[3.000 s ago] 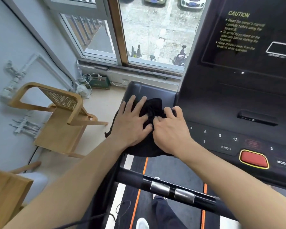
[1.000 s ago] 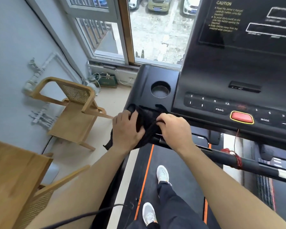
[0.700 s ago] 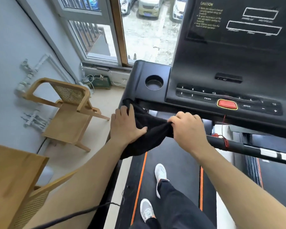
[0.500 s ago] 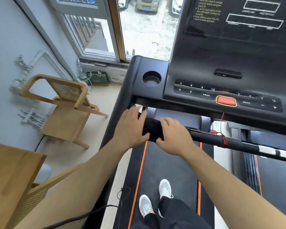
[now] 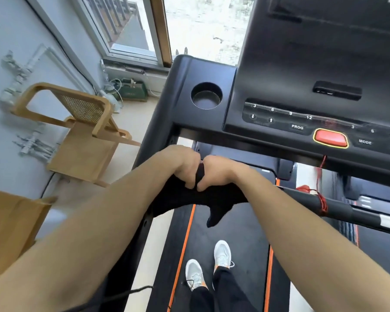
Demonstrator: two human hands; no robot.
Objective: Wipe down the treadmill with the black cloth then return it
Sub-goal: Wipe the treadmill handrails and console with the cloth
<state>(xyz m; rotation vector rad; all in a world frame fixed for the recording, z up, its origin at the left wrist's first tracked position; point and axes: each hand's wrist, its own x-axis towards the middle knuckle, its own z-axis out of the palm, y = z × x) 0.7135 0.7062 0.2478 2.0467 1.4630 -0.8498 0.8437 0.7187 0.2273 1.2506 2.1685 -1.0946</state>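
I stand on the belt of the black treadmill (image 5: 203,70). Both my hands meet at the left end of its front handlebar (image 5: 338,208). My left hand (image 5: 185,162) and my right hand (image 5: 221,171) are fists side by side, knuckles touching, both closed on the black cloth (image 5: 189,199). The cloth is draped over the bar, one corner hanging down over the belt. The part of the bar under the cloth is hidden.
The console with a cup holder (image 5: 206,95) and a red stop button (image 5: 330,138) is just above my hands. A red safety cord (image 5: 321,199) is wound on the bar to the right. A wooden chair (image 5: 77,136) stands on the floor to the left, by the window.
The cloth went from the console's left corner down onto the handlebar. My hands spread it, then closed together on it; now a corner hangs below the bar.
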